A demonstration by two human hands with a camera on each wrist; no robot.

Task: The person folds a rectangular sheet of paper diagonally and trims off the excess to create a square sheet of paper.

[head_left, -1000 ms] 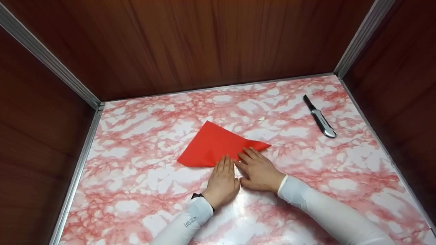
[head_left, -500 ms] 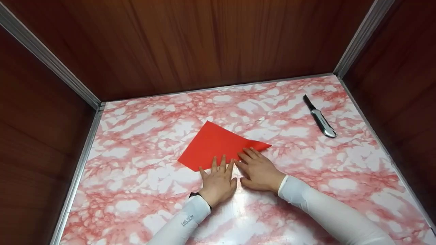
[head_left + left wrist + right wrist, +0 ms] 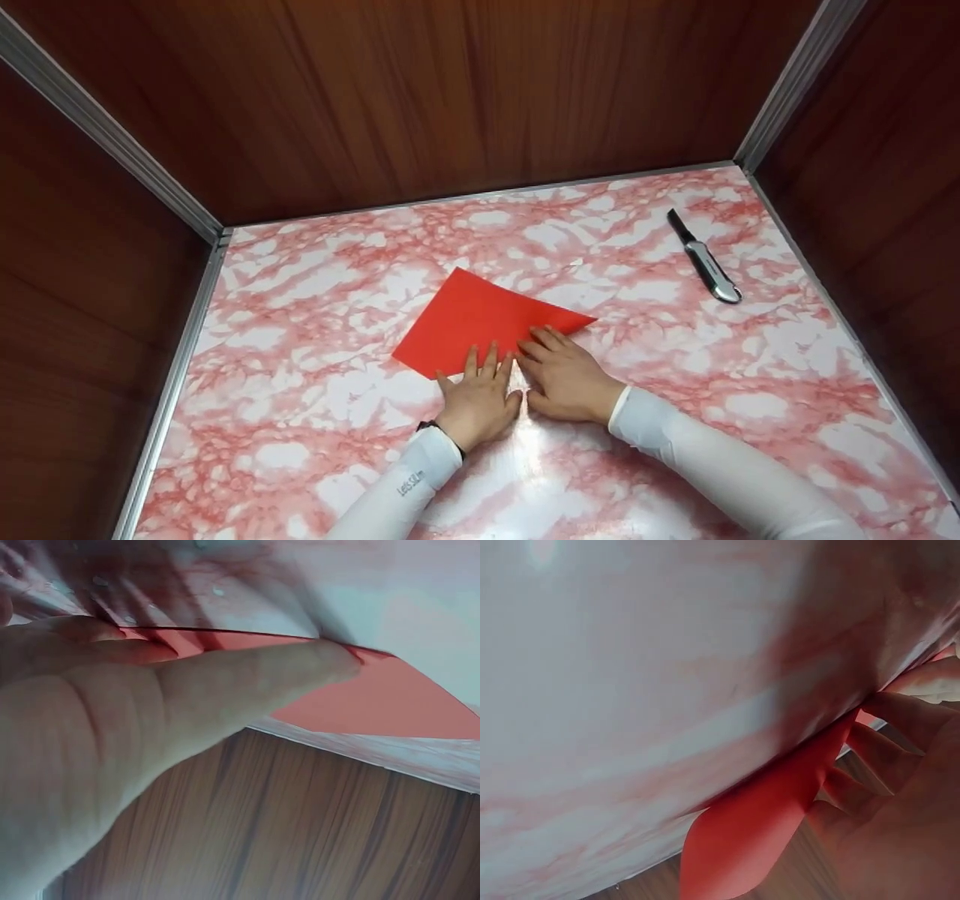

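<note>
A folded sheet of red paper [image 3: 472, 319] lies mid-table, one pointed end reaching to the right. Along its near edge my left hand [image 3: 480, 405] rests with spread, straight fingers, the tips on the paper. My right hand [image 3: 570, 379] lies beside it, fingertips pressing the near edge of the right part. In the left wrist view a straight finger touches the red paper [image 3: 390, 697] near its edge. The right wrist view has the paper's pointed end [image 3: 742, 832] curving slightly up off the table, next to the right hand's fingers [image 3: 885, 750].
A utility knife [image 3: 705, 262] with a black blade end lies at the right rear of the marbled red-and-white table [image 3: 300, 300]. Brown wood-grain panels [image 3: 480, 97] with metal edging stand at the back and both sides. A tiny pale scrap [image 3: 576, 262] lies behind the paper.
My left hand has spread its fingers and shifted slightly left, and the paper's near-left edge now lies flatter. The right part's far edge has straightened. My right hand has barely moved.
</note>
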